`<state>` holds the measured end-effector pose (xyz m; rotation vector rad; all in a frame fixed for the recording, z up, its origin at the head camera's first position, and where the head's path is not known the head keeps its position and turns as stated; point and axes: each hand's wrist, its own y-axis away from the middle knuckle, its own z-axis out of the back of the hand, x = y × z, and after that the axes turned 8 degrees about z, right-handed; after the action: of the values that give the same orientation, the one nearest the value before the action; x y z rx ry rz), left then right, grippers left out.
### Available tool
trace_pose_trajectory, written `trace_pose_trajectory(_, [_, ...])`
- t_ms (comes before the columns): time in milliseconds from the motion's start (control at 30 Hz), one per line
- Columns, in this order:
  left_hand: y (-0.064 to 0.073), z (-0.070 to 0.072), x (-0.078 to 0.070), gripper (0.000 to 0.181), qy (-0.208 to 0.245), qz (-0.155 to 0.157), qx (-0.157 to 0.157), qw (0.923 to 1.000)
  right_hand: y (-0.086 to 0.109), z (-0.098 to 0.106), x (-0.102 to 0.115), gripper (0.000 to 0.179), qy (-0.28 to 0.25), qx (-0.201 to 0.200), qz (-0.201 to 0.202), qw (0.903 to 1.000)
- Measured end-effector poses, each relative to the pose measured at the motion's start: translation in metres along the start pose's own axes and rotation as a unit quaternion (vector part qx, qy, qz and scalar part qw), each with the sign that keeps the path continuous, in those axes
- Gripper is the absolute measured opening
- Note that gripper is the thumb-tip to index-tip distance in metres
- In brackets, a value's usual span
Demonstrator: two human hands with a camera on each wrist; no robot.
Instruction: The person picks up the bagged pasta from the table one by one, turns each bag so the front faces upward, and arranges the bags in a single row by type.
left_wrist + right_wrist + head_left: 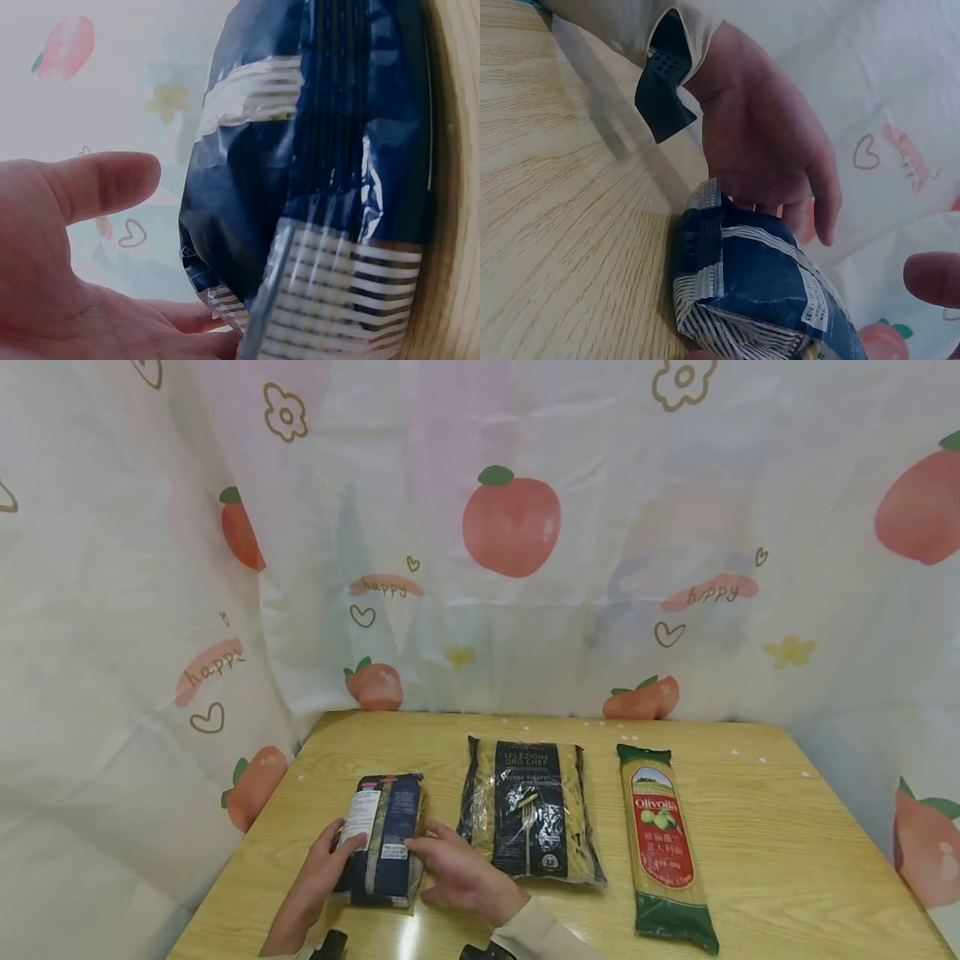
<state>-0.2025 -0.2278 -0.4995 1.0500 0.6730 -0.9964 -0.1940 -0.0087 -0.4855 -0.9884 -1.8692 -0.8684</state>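
A small dark blue food bag (381,852) with white labels lies at the left of the table, between both hands. At its left side is my left hand (318,872); the thumb stands apart from the bag in the left wrist view, while the fingers reach its lower edge (232,307). My right hand (465,872) is at the bag's right side, its thumb extended over the edge. Seen from the right wrist, the fingers of that hand (761,142) pass behind the striped end of the blue bag (757,277). Neither hand curls round it.
A larger clear and black bag of penne (528,810) lies to the right of my right hand. Further right is a long green-ended pack of spaghetti (663,852). Fruit-printed cloth (510,635) hangs around the back and sides of the wooden table (780,860).
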Motion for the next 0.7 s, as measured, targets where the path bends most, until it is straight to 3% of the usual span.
trace_pose_trajectory(367, [-0.002,0.008,0.004,0.09,0.089,0.007,0.065,0.9939,0.0,0.0,0.005,0.089,-0.014,-0.009,0.004,0.9999])
trace_pose_trajectory(700, [-0.005,0.011,0.013,0.082,0.159,0.009,0.093,0.9828,0.003,0.005,0.01,0.085,-0.041,-0.005,0.002,0.9992])
